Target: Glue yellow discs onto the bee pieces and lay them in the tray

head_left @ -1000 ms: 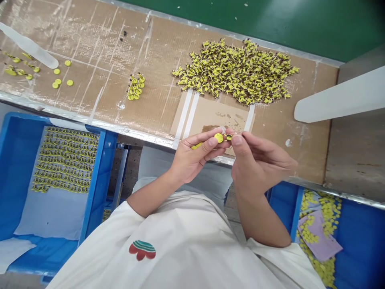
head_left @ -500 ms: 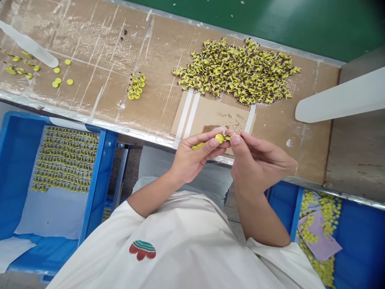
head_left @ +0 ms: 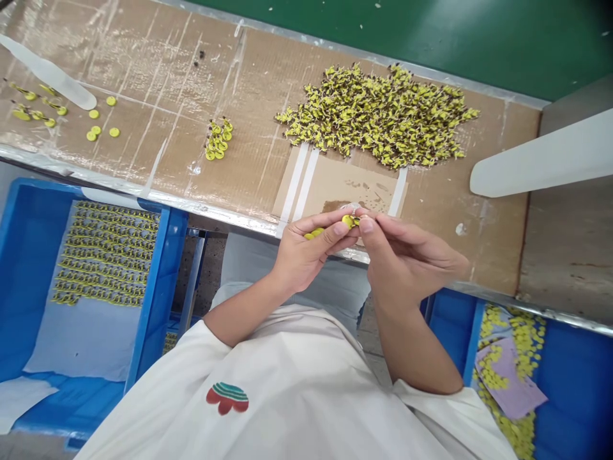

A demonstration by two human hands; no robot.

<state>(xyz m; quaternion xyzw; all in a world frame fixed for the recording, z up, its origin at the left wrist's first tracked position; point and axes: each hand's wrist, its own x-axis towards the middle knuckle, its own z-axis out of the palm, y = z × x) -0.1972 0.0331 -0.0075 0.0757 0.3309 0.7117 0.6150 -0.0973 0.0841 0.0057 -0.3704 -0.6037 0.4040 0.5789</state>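
Above the front edge of the bench, my left hand (head_left: 301, 257) pinches a round yellow disc (head_left: 347, 221) between thumb and fingers. More yellow discs (head_left: 314, 234) lie in the same hand, behind the thumb. My right hand (head_left: 407, 259) is closed, thumb and fingertips meeting on a tiny yellow-and-dark figure (head_left: 355, 221) at the disc's edge. Fingers partly hide the figure, so I cannot tell how firmly the two are joined. Beyond my hands a big heap of small yellow-and-dark figures (head_left: 378, 112) covers part of the cardboard-topped bench (head_left: 258, 172).
A small cluster of figures on discs (head_left: 218, 138) stands left of the heap. Loose discs (head_left: 113, 132) lie farther left. On the left, a blue crate (head_left: 165, 268) holds rows of figures; at right, another blue crate (head_left: 569, 383) contains discs. White posts (head_left: 536, 153) flank the bench.
My right hand has shifted slightly left, bringing the small figure closer against the disc. My left hand stays almost where it was.
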